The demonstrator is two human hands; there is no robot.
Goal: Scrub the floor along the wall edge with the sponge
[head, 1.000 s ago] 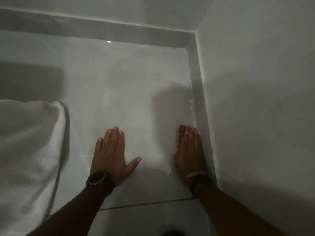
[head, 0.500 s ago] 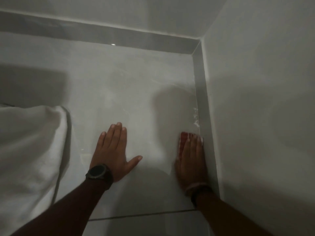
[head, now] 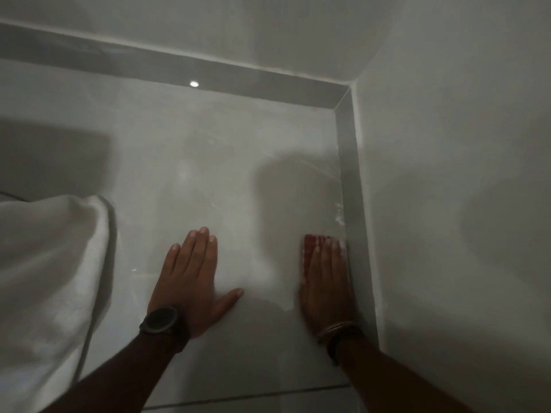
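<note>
**Operator:** Going left to right, what was in view, and how did the sponge handle?

**Technician:** At far left lay a white cloth (head: 44, 263), bunched on the floor (head: 238, 162); its left side and lower end were cut off by the frame. Next, your left hand (head: 190, 281) lay palm-down on the tile, fingers (head: 205, 248) straight and close together, thumb spread, holding nothing. It read as a brace. A dark watch (head: 161, 320) sat on that wrist.

**Operator:** And the right side?

**Technician:** Your right hand (head: 326, 281) pressed flat on the red sponge (head: 311, 242), fingers extended over it rather than curled around it. The sponge lay on the floor just beside the grey skirting strip (head: 350, 189) at the foot of the right wall (head: 447, 204). White residue, probably foam, showed along that edge ahead of the sponge.

**Operator:** Handling?

**Technician:** By judgement, the sponge was light, soft and compressible, and the wet tile was likely slick. You would have done best to hold it from above with a flat palm, fingertips at the leading edge, so that it did not slide out.

**Operator:** What could not be made out?

**Technician:** Only the sponge's front and left margin showed; its thickness, rear end and contact with the skirting were hidden by your hand. Low light and blur also hid the tile's condition.
</note>
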